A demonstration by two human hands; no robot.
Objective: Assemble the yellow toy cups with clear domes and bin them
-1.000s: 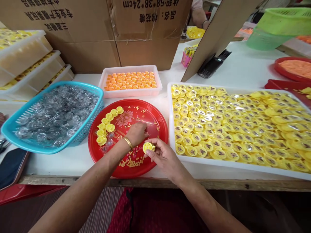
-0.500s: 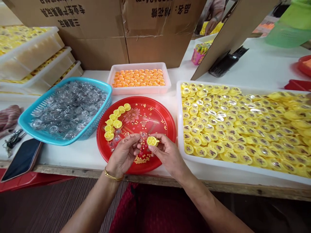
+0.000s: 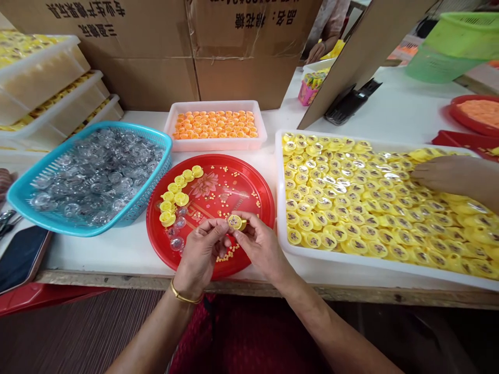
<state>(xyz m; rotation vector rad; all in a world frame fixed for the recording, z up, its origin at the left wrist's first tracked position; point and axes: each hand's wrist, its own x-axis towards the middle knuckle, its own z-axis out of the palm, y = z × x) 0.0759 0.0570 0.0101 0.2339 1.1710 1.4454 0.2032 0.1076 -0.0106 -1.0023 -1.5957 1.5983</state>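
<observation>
Over the red round tray (image 3: 249,179) both my hands meet on one small yellow cap (image 3: 235,222). My right hand (image 3: 260,246) pinches the cap from the right. My left hand (image 3: 202,252), with a gold bangle at the wrist, has its fingertips pinched together against the cap's left side. On the tray lie a curved row of yellow caps (image 3: 175,196), a few clear domes (image 3: 177,234) and scattered tiny yellow and orange beads (image 3: 226,254).
A blue basket (image 3: 23,192) of clear domes stands at left, a white tray of orange pieces (image 3: 215,126) behind. A large white tray (image 3: 374,267) of yellow caps fills the right; another person's hand (image 3: 448,174) rests in it. Cardboard boxes (image 3: 163,47) stand behind, a phone (image 3: 19,257) at left.
My left hand came off the red tray and closed in on the yellow cap held by my right hand. Another person's hand has entered over the big tray at right.
</observation>
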